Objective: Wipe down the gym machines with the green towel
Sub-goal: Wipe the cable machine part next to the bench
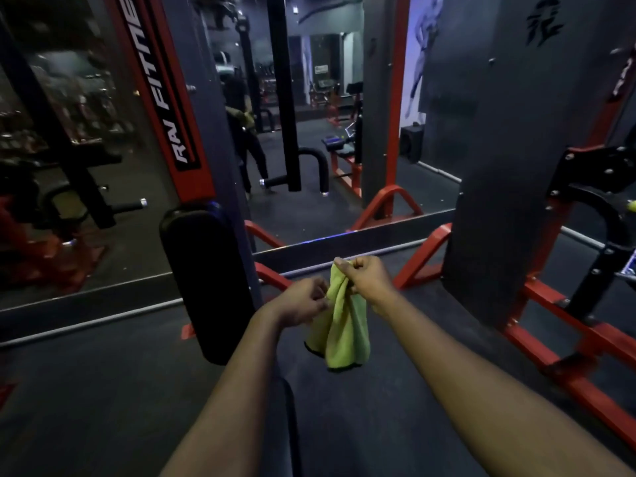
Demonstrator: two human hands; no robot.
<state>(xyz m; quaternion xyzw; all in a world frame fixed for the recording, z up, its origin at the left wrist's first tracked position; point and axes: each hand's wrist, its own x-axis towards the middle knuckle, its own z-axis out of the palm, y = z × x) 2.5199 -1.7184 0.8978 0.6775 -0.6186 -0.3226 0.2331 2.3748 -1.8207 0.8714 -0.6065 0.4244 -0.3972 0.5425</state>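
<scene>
The green towel [346, 325] hangs bunched in front of me, its dark-edged lower corners dangling free. My right hand [364, 278] grips its top end, thumb and fingers curled round the cloth. My left hand [303, 301] pinches the towel's left edge just below. A red and grey machine upright [179, 108] with white lettering rises at the left, with a black cushioned pad [203, 284] at its foot, left of my left hand. A second grey machine column [509, 173] on a red base frame [564, 342] stands to the right.
A big wall mirror [320, 139] ahead reflects a person, black handles and benches. Red frame legs [420, 256] cross the dark rubber floor [103, 390] near my hands. A black bracket and curved arm [605, 208] jut out at the far right.
</scene>
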